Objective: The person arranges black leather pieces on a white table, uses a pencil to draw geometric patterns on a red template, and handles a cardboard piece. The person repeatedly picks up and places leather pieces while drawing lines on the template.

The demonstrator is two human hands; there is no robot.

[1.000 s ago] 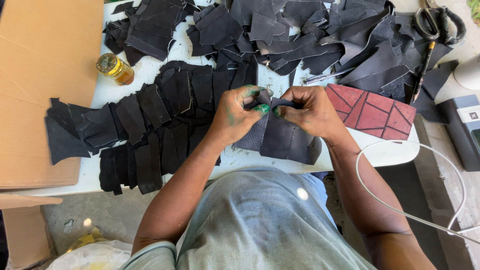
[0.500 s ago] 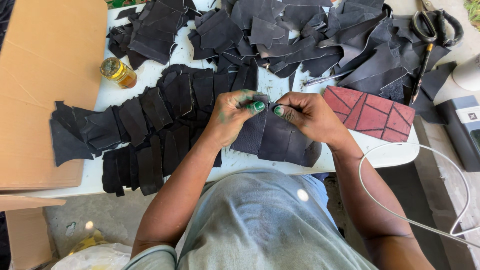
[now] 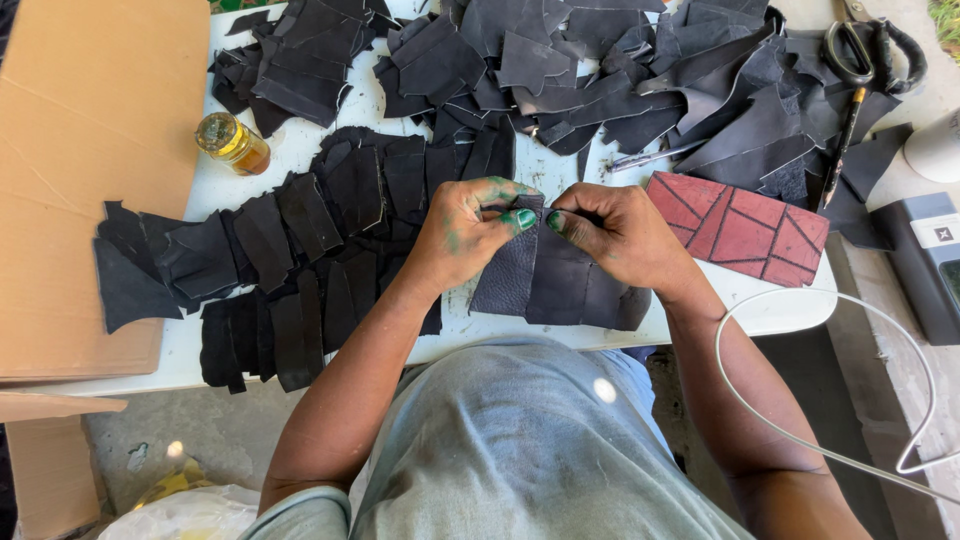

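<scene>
My left hand (image 3: 468, 232) and my right hand (image 3: 617, 234) meet over a panel of joined black leather pieces (image 3: 560, 285) at the front edge of the white table (image 3: 790, 305). Both pinch the panel's top edge, fingertips almost touching, and green stain marks the fingers. To the left of my left hand, a long strip of overlapping black leather pieces (image 3: 270, 260) stretches across the table.
A heap of loose black leather scraps (image 3: 620, 70) covers the back of the table. Also here are a small jar of amber liquid (image 3: 232, 143), a red pieced leather panel (image 3: 740, 228), scissors (image 3: 850, 70), a cardboard sheet (image 3: 80, 170), a grey device (image 3: 930, 260) and a white cable (image 3: 800, 420).
Both hands stay on the same black panel, their fingers shifting slightly along its top edge. The view has moved a little.
</scene>
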